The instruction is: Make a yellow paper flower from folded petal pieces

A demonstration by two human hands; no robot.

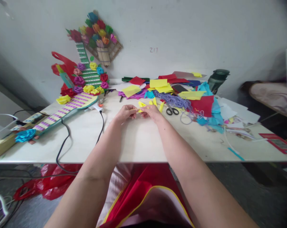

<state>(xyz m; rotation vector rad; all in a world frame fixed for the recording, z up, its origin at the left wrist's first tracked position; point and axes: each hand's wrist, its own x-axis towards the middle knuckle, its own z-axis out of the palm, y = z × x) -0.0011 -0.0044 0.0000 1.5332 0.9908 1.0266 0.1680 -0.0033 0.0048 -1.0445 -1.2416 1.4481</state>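
Both hands meet over the middle of the white table (143,142). My left hand (127,113) is closed in a pinch at the left end of a small yellow paper piece (140,110). The fingers of my right hand (152,113) pinch the same piece from the other side and hide part of it. Just beyond the hands lie a few cut yellow paper petals (154,101), with another yellow strip (161,106) beside my right hand. Black-handled scissors (172,111) rest to the right of these.
Sheets of coloured paper (159,83), purple yarn (174,99) and a dark green bottle (218,80) stand toward the back. On the left are flower-decorated striped boards (67,110), a white corded tool (95,107) and a power strip (0,144). Paper scraps (238,129) lie right.
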